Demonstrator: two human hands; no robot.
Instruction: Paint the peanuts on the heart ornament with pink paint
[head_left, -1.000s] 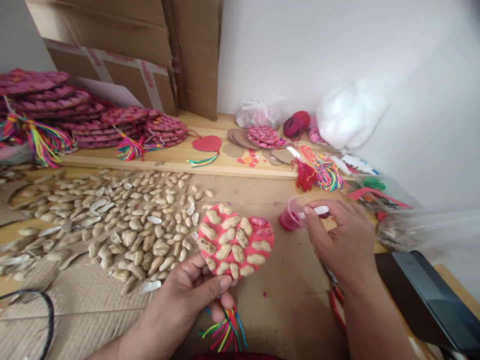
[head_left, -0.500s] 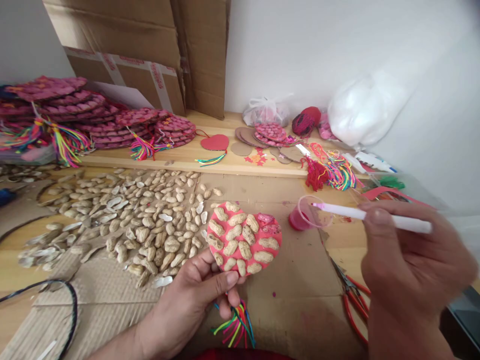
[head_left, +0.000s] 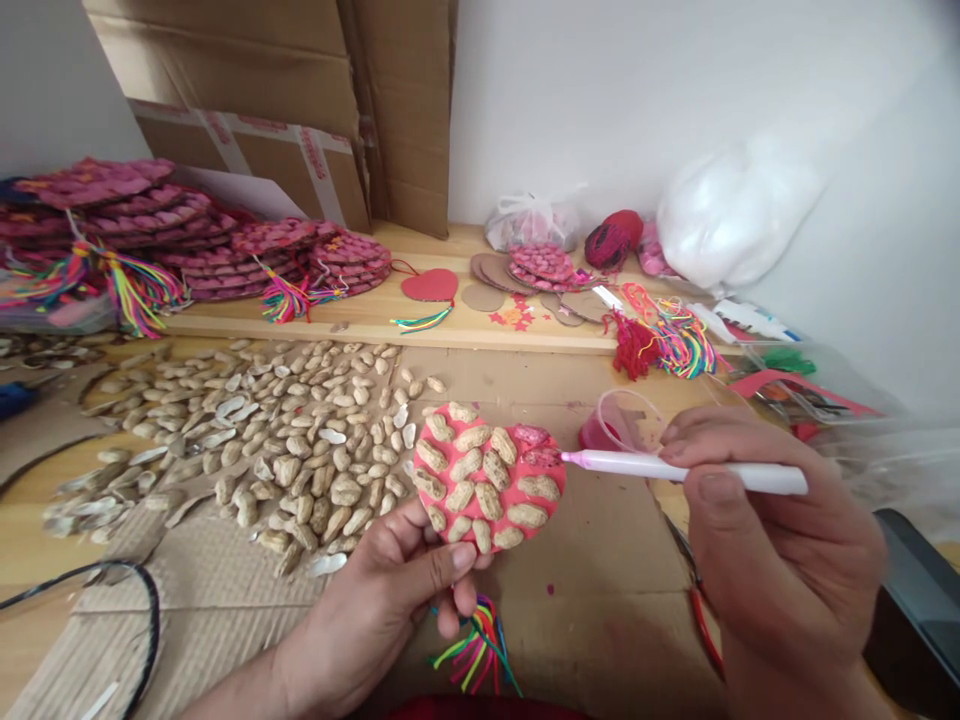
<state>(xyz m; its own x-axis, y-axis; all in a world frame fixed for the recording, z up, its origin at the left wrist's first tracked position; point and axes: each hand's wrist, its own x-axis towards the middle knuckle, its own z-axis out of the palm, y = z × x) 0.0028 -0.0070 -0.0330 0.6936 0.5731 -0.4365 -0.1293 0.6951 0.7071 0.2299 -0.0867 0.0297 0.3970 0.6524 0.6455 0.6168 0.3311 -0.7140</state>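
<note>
The heart (head_left: 491, 479) was red and peanut-studded, two shells stained pink, gripped by the left hand (head_left: 405, 570); right of it, the right hand (head_left: 757, 520) pinched a white pen (head_left: 675, 468).

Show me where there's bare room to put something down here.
Bare cardboard shows between the heart and pliers, between the heart and shelf, and between the cable and left hand. It's crowded under the peanuts and along most of the shelf.
</note>
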